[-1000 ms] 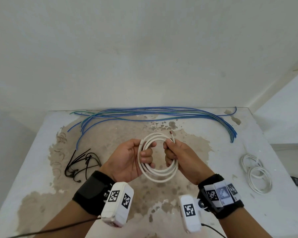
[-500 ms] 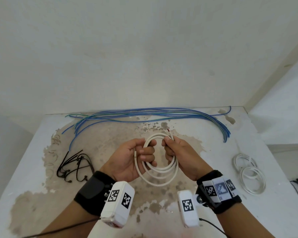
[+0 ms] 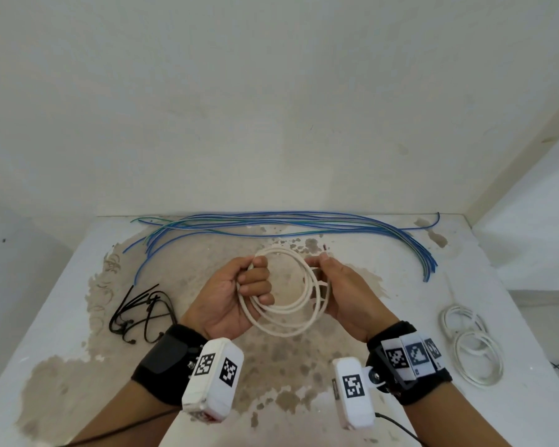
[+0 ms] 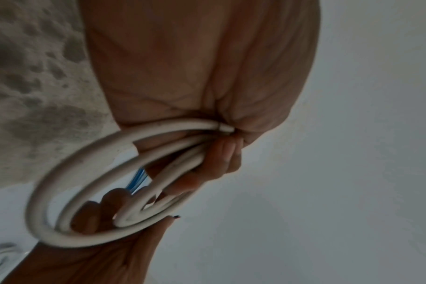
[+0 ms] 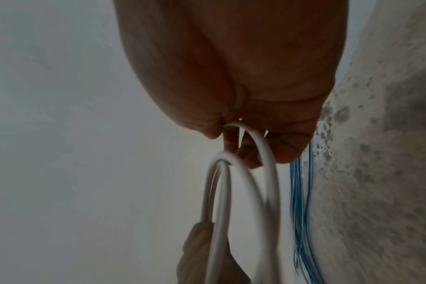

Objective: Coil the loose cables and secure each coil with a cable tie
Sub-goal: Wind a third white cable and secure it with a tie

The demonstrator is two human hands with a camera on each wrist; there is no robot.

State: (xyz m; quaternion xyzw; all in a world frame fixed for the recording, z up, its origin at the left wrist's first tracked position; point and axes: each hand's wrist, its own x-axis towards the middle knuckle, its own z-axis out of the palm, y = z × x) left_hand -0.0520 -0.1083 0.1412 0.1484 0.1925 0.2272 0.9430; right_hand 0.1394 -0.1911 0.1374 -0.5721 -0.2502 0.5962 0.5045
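Observation:
A white cable coil (image 3: 284, 312) of several loops hangs in the air over the table's middle. My left hand (image 3: 249, 282) grips its left side with the fingers curled round the strands. My right hand (image 3: 328, 285) holds the right side, thumb on top near the cable's dark end (image 3: 324, 247). In the left wrist view the coil (image 4: 85, 173) runs from my palm across to the right hand's fingers (image 4: 110, 199). In the right wrist view the white loops (image 5: 231, 182) pass between my fingers. Black cable ties (image 3: 142, 312) lie in a heap at the left.
Long blue wires (image 3: 288, 221) lie along the back of the stained white table (image 3: 400, 317), bending down at the right. Two finished white coils (image 3: 471, 346) rest near the right edge. A wall rises just behind the table.
The coil has spread wider between my hands, which have moved slightly apart. My left fingers have closed tighter round the strands.

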